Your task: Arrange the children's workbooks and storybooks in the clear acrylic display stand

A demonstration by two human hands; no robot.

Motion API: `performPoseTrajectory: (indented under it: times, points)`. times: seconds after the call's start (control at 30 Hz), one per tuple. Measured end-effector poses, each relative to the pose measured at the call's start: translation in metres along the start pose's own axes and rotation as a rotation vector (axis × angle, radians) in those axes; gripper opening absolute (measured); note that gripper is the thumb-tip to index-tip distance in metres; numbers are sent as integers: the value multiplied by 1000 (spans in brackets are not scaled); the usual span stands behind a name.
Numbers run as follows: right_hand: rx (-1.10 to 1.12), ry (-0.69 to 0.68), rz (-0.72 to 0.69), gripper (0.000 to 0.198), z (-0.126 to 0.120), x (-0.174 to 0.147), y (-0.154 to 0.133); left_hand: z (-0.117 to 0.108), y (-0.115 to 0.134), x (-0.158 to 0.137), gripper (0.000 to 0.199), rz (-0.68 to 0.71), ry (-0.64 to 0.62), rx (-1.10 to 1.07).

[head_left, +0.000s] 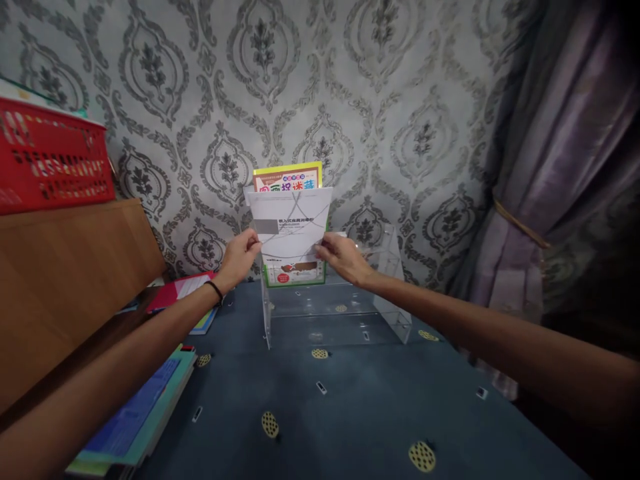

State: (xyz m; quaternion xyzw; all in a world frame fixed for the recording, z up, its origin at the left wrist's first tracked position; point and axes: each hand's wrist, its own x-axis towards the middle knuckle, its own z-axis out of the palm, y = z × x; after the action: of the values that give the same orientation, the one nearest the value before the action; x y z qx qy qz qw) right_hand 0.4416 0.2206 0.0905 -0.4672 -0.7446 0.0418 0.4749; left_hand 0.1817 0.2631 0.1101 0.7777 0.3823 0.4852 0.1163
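A white booklet (295, 230) with dark print and a grey block is held upright between my two hands. My left hand (243, 252) pinches its left edge, and my right hand (345, 257) grips its right edge, thumb in front. Behind the booklet stands a colourful children's book (289, 172), its yellow top and green-edged bottom showing past the white sheet. Both are at the left part of a clear acrylic rack (393, 293) on the table. The booklet covers the middle of the book. Whether the booklet's lower edge touches the rack, I cannot tell.
A stack of books (145, 407) lies at the left front, and a pink-red book (175, 290) lies farther back. A red basket (55, 157) sits on a brown wooden box (75, 287). Patterned wallpaper is behind, with a tied curtain (530, 220) at right.
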Motion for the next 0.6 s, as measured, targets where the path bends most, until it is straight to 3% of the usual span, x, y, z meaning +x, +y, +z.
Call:
performPoseTrajectory:
  times: [0.2, 0.43, 0.6]
  points:
    - [-160, -26, -3, 12, 5, 2, 6, 6, -13, 2, 7, -20, -36, 111]
    - [-180, -17, 20, 7, 9, 0, 18, 12, -15, -3, 9, -32, -97, 221]
    - [-154, 78, 60, 4, 11, -2, 18, 18, -14, -10, 9, -61, -138, 324]
